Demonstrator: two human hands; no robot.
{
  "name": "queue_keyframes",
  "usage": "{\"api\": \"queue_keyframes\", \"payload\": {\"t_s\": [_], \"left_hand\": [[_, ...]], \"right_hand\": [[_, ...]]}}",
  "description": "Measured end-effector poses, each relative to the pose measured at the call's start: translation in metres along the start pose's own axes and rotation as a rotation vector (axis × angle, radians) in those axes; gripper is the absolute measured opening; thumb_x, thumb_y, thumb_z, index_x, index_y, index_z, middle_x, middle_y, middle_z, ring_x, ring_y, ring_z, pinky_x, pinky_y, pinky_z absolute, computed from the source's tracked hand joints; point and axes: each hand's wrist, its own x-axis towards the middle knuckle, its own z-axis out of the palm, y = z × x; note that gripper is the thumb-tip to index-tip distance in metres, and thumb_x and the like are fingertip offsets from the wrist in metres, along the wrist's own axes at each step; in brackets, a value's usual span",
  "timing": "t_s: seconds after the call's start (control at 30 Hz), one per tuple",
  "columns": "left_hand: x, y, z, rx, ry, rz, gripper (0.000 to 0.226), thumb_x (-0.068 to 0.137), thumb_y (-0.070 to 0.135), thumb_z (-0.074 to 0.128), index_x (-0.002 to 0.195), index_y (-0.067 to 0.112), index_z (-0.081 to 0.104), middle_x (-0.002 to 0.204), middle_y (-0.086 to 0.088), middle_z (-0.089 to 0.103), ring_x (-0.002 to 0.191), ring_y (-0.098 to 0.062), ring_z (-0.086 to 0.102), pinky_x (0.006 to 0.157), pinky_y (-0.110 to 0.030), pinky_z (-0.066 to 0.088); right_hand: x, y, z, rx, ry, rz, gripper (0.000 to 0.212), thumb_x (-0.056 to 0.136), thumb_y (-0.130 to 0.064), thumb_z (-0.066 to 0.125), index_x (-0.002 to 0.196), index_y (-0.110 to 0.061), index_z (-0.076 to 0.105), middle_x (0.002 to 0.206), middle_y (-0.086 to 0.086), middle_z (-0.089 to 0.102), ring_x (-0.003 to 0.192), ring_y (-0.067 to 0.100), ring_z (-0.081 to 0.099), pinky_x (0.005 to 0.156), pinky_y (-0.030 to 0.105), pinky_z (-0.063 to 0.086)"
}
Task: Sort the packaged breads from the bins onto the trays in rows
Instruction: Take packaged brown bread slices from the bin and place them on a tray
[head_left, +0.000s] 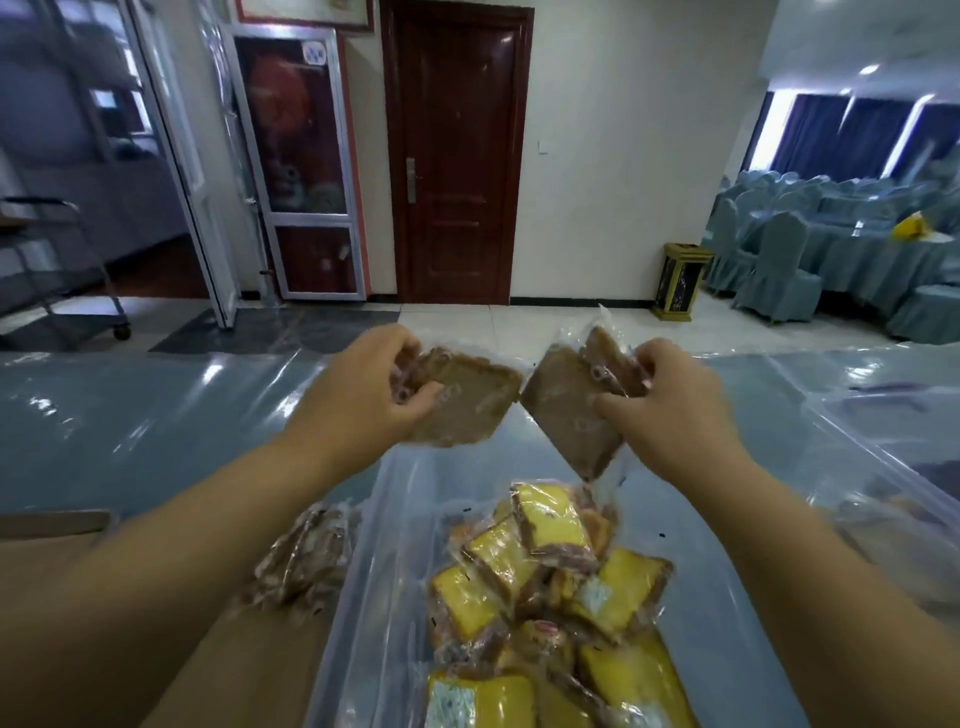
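Two hands, left (358, 397) and right (675, 415), grip brown breads (467, 405).

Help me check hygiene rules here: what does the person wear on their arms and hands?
Nothing visible. The left hand and right hand are ungloved, no rings showing. Both forearms are bare to the frame's edge: no sleeves, watch or bracelets in view.

We log the left grip (358, 395) pinching one brown bread packet (462, 400) by its edge, raised above the clear bin (395, 519). The right grip (675, 410) holds two tilted brown packets (566, 415), one behind the other. Yellow bread packets (545, 571) lie heaped in the bin. A blurred brownish pile (306, 551) sits just left of it. The glossy blue table (130, 415) lies beyond.
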Motion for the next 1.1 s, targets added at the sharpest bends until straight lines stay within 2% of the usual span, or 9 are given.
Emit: {"api": "queue_keyframes", "payload": {"t_s": [0.17, 0.27, 0.3, 0.37, 0.5, 0.7, 0.9, 1.03, 1.1], "left_hand": [[-0.051, -0.029, -0.06, -0.21, 0.192, -0.215, 0.023, 0.076, 0.035, 0.071, 0.082, 0.036, 0.048, 0.079, 0.011, 0.055, 0.068, 0.006, 0.054, 0.053, -0.011, 0.039], [-0.085, -0.07, -0.097, -0.332, 0.267, -0.358, 0.022, 0.075, 0.032, 0.073, 0.082, 0.038, 0.053, 0.084, 0.006, 0.063, 0.077, -0.008, 0.062, 0.064, -0.033, 0.052], [-0.096, -0.082, -0.107, -0.343, 0.286, -0.395, 0.022, 0.076, 0.03, 0.074, 0.081, 0.039, 0.054, 0.083, 0.004, 0.063, 0.078, -0.016, 0.063, 0.067, -0.04, 0.053], [-0.121, -0.109, -0.126, -0.33, 0.308, -0.445, 0.023, 0.075, 0.032, 0.076, 0.078, 0.039, 0.054, 0.079, 0.001, 0.063, 0.074, -0.019, 0.061, 0.064, -0.039, 0.052], [-0.173, -0.168, -0.16, -0.318, 0.283, -0.546, 0.024, 0.075, 0.026, 0.076, 0.079, 0.036, 0.055, 0.076, 0.007, 0.061, 0.066, -0.001, 0.057, 0.058, -0.025, 0.044], [-0.228, -0.234, -0.175, -0.369, 0.217, -0.659, 0.03, 0.074, 0.006, 0.076, 0.077, 0.026, 0.054, 0.068, 0.004, 0.059, 0.053, 0.003, 0.056, 0.042, -0.009, 0.04], [-0.237, -0.289, -0.163, -0.31, 0.102, -0.702, 0.024, 0.077, 0.017, 0.075, 0.081, 0.03, 0.055, 0.077, 0.008, 0.062, 0.067, -0.005, 0.057, 0.053, -0.016, 0.041], [-0.225, -0.31, -0.143, -0.248, 0.091, -0.667, 0.028, 0.081, 0.026, 0.071, 0.095, 0.036, 0.049, 0.09, 0.022, 0.054, 0.08, 0.001, 0.054, 0.061, -0.013, 0.039], [-0.218, -0.321, -0.13, -0.166, 0.061, -0.616, 0.026, 0.082, 0.028, 0.068, 0.097, 0.035, 0.048, 0.092, 0.019, 0.049, 0.08, 0.001, 0.051, 0.062, -0.012, 0.037]], "right_hand": [[-0.042, -0.066, 0.005, 0.307, 0.08, -0.08, 0.033, 0.074, -0.028, 0.075, 0.096, -0.03, 0.05, 0.079, -0.019, 0.053, 0.067, -0.005, 0.053, 0.044, 0.003, 0.038], [-0.063, -0.11, 0.026, 0.417, 0.014, -0.129, 0.038, 0.073, -0.025, 0.076, 0.098, -0.034, 0.049, 0.084, -0.019, 0.055, 0.074, -0.019, 0.053, 0.047, -0.003, 0.036], [-0.07, -0.123, 0.032, 0.431, -0.008, -0.14, 0.039, 0.073, -0.025, 0.076, 0.098, -0.036, 0.048, 0.085, -0.019, 0.056, 0.077, -0.022, 0.051, 0.048, -0.003, 0.037], [-0.085, -0.149, 0.048, 0.442, -0.055, -0.158, 0.038, 0.073, -0.027, 0.076, 0.091, -0.042, 0.046, 0.084, -0.018, 0.057, 0.079, -0.021, 0.052, 0.049, -0.001, 0.039], [-0.116, -0.204, 0.097, 0.403, -0.196, -0.1, 0.037, 0.069, -0.031, 0.078, 0.085, -0.043, 0.047, 0.078, -0.014, 0.062, 0.069, -0.008, 0.06, 0.05, 0.013, 0.046], [-0.146, -0.24, 0.198, 0.252, -0.464, 0.063, 0.039, 0.062, -0.026, 0.077, 0.092, -0.029, 0.052, 0.081, -0.005, 0.062, 0.069, 0.013, 0.062, 0.057, 0.032, 0.053], [-0.159, -0.238, 0.295, 0.101, -0.517, 0.178, 0.043, 0.068, -0.025, 0.074, 0.102, -0.021, 0.048, 0.077, -0.014, 0.048, 0.066, 0.001, 0.047, 0.049, 0.02, 0.034], [-0.156, -0.237, 0.346, 0.224, -0.51, 0.285, 0.046, 0.075, -0.022, 0.074, 0.104, -0.022, 0.039, 0.083, -0.013, 0.052, 0.073, 0.003, 0.054, 0.056, 0.02, 0.045], [-0.152, -0.238, 0.367, 0.302, -0.488, 0.334, 0.048, 0.077, -0.022, 0.075, 0.107, -0.021, 0.037, 0.089, -0.008, 0.056, 0.076, 0.006, 0.058, 0.058, 0.019, 0.049]]}}
